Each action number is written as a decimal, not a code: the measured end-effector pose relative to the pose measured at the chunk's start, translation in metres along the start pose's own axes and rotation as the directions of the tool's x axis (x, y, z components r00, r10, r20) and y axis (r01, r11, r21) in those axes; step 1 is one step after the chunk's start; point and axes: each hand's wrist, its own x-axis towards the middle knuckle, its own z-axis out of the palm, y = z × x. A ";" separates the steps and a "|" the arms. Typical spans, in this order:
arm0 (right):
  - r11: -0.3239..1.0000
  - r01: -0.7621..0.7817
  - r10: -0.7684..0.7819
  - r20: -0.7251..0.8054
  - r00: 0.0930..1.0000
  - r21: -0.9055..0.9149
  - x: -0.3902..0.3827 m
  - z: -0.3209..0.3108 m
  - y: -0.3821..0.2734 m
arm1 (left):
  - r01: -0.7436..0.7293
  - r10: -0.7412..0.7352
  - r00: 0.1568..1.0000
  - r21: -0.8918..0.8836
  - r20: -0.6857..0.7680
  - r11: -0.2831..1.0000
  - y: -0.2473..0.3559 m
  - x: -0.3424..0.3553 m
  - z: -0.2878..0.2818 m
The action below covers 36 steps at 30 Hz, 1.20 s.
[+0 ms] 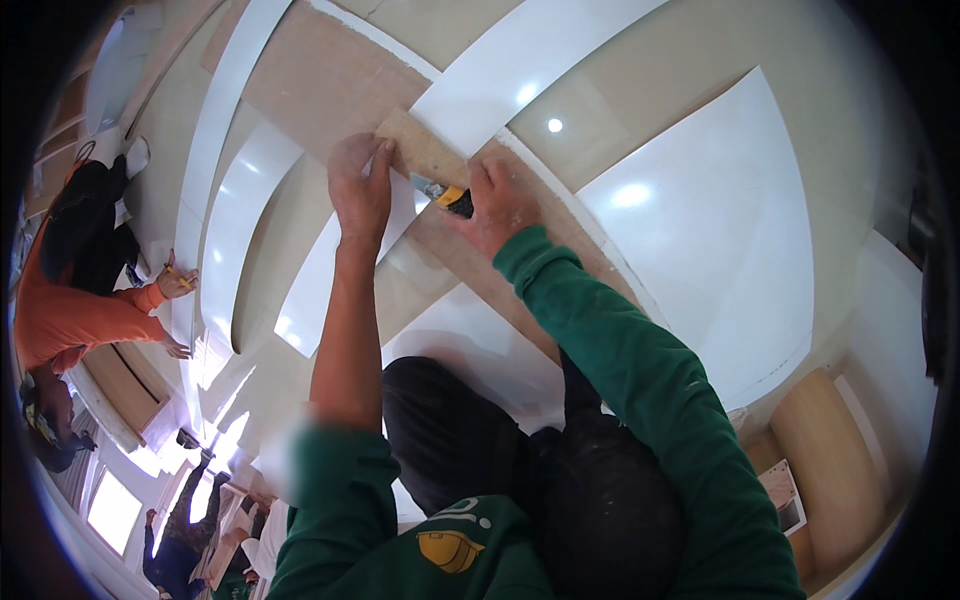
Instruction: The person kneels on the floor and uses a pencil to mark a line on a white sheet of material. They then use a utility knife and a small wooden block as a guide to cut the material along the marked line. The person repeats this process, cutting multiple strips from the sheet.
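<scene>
My right hand (503, 207) is closed around a yellow and black utility knife (455, 196), its metal front end pointing left toward my other hand. Against the edge of a small brown board (425, 145), my left hand (362, 188) is closed, thumb and fingers at its left corner. That board lies across a white glossy sheet (530, 65), over a longer brown panel (320, 80). Whether the blade touches anything, I cannot tell. A white strip (335, 270) passes beneath, between my hands and my knees.
A large curved white sheet (720, 230) lies on the tiled floor to the right. Long white strips (225, 120) stretch along the left. A person in orange (85, 290) crouches there, one hand holding a yellow tool. Wooden curved pieces (830, 460) stand at the lower right.
</scene>
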 end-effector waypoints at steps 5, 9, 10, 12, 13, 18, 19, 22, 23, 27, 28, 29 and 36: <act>0.999 0.052 -0.052 -0.040 0.998 -0.005 0.000 0.001 0.000 | 0.113 -0.112 0.993 0.012 -0.042 0.994 0.013 0.025 0.017; 0.999 0.024 -0.024 -0.013 1.000 -0.021 0.001 0.001 -0.001 | 0.003 0.004 0.999 0.178 -0.040 0.984 -0.002 0.031 0.029; 0.999 0.018 -0.019 -0.005 1.000 -0.028 0.001 0.000 -0.002 | 0.006 0.006 0.998 0.164 -0.068 0.987 -0.007 0.029 0.032; 0.999 0.016 -0.016 -0.004 1.000 -0.038 0.001 0.001 -0.002 | 0.009 0.008 0.992 0.132 -0.122 0.991 -0.011 0.027 0.038; 0.999 0.019 -0.019 -0.010 1.000 -0.041 0.000 0.001 -0.002 | 0.040 -0.026 0.990 0.102 -0.139 0.994 -0.011 0.026 0.040; 0.999 0.042 -0.042 -0.025 0.999 0.011 0.000 0.000 0.001 | 0.114 -0.112 0.975 -0.002 -0.194 0.993 -0.005 0.022 0.048; 0.999 0.049 -0.049 -0.019 0.999 0.021 0.000 -0.001 0.001 | 0.106 -0.103 0.977 0.007 -0.188 0.994 -0.006 0.022 0.048; 0.998 0.029 -0.028 -0.017 0.999 0.055 -0.002 0.001 0.003 | 0.092 -0.085 0.979 0.033 -0.185 0.995 -0.004 0.022 0.046; 0.998 0.015 -0.014 -0.018 1.000 0.067 -0.002 0.002 0.004 | 0.094 -0.084 0.977 0.041 -0.196 0.995 -0.001 0.023 0.047; 0.994 0.000 -0.002 0.022 1.000 0.107 0.000 -0.007 0.002 | 0.180 -0.171 0.965 0.028 -0.200 0.983 0.004 0.021 0.050; 0.990 0.002 -0.007 0.031 1.000 0.138 0.000 -0.008 0.002 | 0.143 -0.138 0.970 0.014 -0.201 0.990 -0.001 0.022 0.049; 0.986 0.005 -0.011 0.040 0.999 0.168 0.000 -0.010 0.003 | 0.107 -0.105 0.974 -0.001 -0.203 0.994 -0.008 0.022 0.047; 0.924 -0.156 0.169 -0.006 0.986 0.350 0.000 -0.014 0.023 | 0.045 -0.008 0.961 0.129 -0.276 0.991 -0.001 0.017 0.055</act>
